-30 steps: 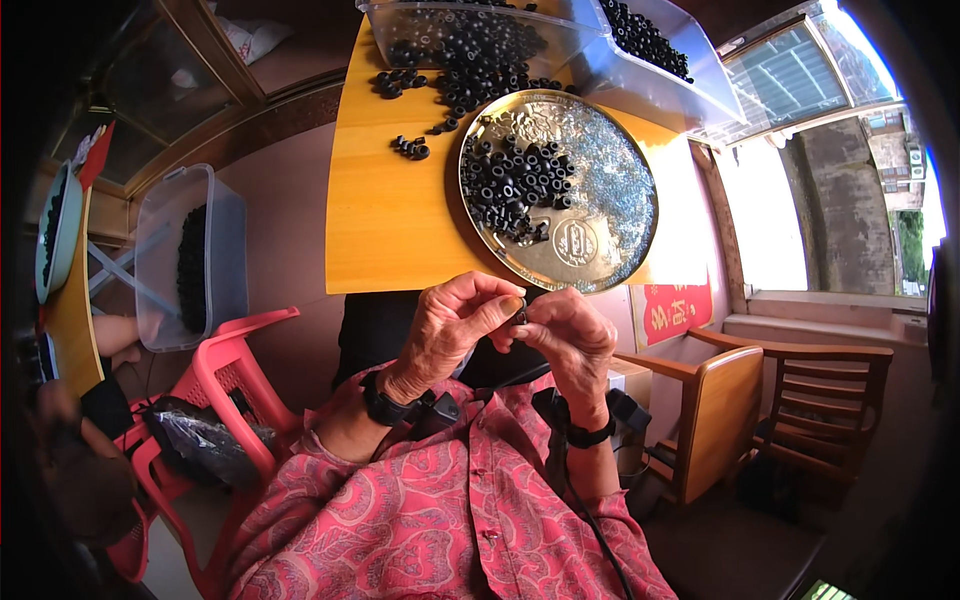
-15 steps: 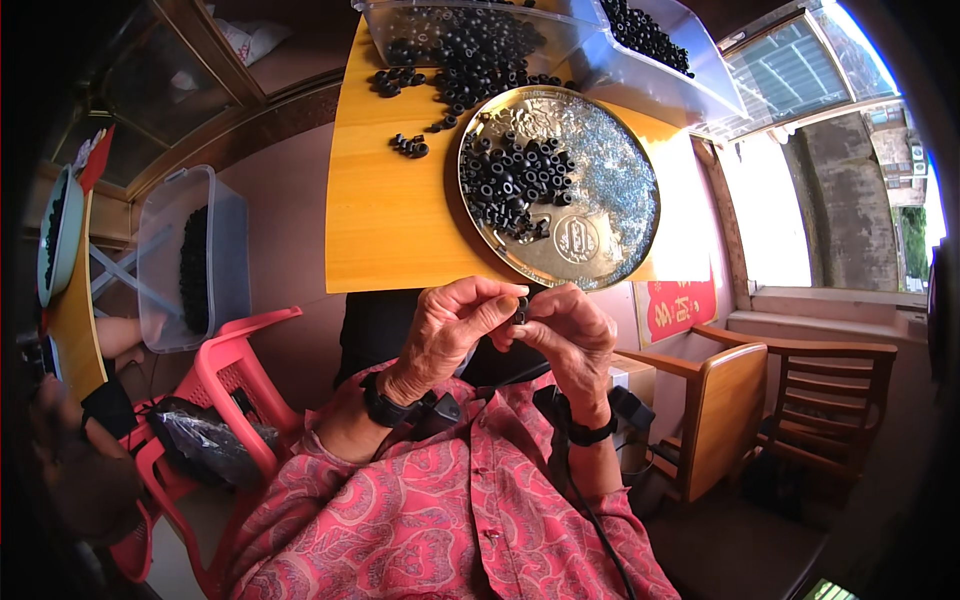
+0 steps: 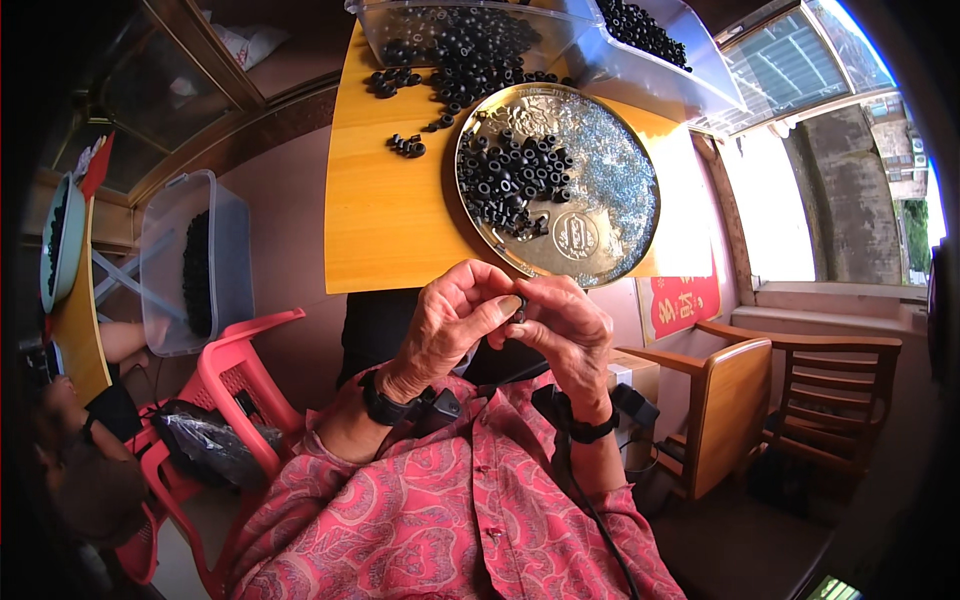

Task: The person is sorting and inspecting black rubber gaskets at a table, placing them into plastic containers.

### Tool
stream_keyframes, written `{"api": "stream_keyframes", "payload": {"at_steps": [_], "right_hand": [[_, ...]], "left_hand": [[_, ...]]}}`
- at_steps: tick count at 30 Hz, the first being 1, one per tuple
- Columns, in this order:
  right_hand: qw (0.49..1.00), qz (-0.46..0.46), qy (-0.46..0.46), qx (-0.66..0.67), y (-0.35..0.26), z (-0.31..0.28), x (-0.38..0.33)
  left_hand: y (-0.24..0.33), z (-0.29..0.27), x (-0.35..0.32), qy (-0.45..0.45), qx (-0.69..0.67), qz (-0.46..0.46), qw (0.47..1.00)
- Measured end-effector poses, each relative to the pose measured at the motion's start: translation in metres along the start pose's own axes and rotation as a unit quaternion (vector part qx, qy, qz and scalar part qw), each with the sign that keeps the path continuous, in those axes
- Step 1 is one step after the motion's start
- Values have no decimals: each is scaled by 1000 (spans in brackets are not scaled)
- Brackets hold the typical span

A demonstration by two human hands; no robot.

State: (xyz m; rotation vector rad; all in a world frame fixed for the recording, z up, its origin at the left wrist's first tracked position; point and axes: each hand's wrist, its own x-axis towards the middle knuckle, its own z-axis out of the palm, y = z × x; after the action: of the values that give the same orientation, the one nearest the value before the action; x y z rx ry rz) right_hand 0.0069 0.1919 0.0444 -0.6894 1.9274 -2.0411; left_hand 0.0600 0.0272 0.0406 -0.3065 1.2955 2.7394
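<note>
A small black ring (image 3: pixel 519 308) sits pinched between the fingertips of both hands, held in the air just in front of the near edge of the yellow surface (image 3: pixel 385 215) and close to the person's chest. The left hand (image 3: pixel 452 325) curls over it from the left, thumb and forefinger in a narrow grip closed on the ring; the right hand (image 3: pixel 566 335) meets it from the other side, its fingers bent inward and its grip also closed on the same small piece — how much of the ring each hand covers cannot be told. Both wrists carry dark bands above the sleeves of a red patterned shirt (image 3: pixel 450 520). Just beyond the hands, on the surface, lies a round metal tray (image 3: pixel 610 185) with a heap of black rings (image 3: pixel 510 180) on its left half. Farther back stand two clear plastic bins (image 3: pixel 690 70) holding more black rings, with loose ones (image 3: pixel 405 146) spilled on the surface beside them. To the left, off the surface, a clear tub (image 3: pixel 190 260) rests above a red plastic chair (image 3: pixel 235 385) — to the right, a wooden chair (image 3: pixel 740 410).
</note>
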Motion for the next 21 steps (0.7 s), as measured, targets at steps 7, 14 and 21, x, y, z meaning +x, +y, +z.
{"api": "stream_keyframes", "payload": {"at_steps": [7,14,21], "right_hand": [[999,16,-7,31,-1,-2,1],[997,33,-3,66,-1,-4,0],[999,37,15,33,-2,-2,-3]], "left_hand": [[-2,0,1,-7,-5,14,1000],[0,4,1,-8,29,28,999],[-4,0,2,1,58,27,998]]}}
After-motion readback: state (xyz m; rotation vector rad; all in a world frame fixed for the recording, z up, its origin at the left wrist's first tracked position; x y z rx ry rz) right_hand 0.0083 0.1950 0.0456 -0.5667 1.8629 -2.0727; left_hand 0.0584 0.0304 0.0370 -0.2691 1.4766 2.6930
